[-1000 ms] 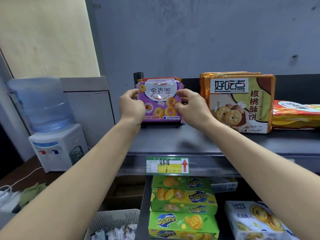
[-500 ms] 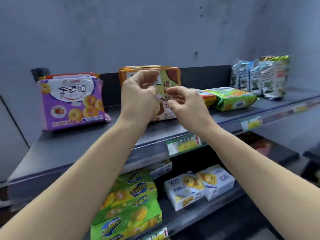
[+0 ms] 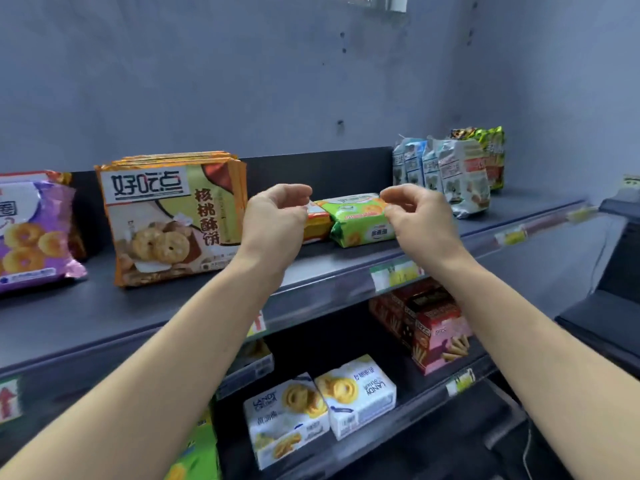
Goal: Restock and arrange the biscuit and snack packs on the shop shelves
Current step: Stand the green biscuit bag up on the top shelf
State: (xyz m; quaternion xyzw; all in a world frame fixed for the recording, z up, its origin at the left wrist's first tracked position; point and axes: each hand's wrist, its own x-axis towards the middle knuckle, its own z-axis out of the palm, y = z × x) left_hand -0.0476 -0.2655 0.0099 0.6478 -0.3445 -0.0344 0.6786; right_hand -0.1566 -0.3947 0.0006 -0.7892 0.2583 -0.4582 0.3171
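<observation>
A green biscuit pack (image 3: pixel 360 220) lies flat on the top shelf (image 3: pixel 214 296), partly over an orange-red pack (image 3: pixel 317 225). My left hand (image 3: pixel 273 220) is curled, and its fingertips pinch the green pack's left end seal. At the pack's right end my right hand (image 3: pixel 420 220) pinches with thumb and fingers. A row of orange walnut biscuit packs (image 3: pixel 173 216) stands upright to the left. Further left stands a purple ring-biscuit pack (image 3: pixel 33 233).
Several pale snack bags (image 3: pixel 450 174) stand at the top shelf's right end. On the lower shelf (image 3: pixel 408 417) are two white cookie boxes (image 3: pixel 318 407), red stick-biscuit boxes (image 3: pixel 434 327) and green cheese-biscuit packs (image 3: pixel 197 455). A dark counter (image 3: pixel 609 306) is on the right.
Both hands left the purple pack, touched the walnut biscuit packs, then moved right to the green pack. The view swung right along the shelf.
</observation>
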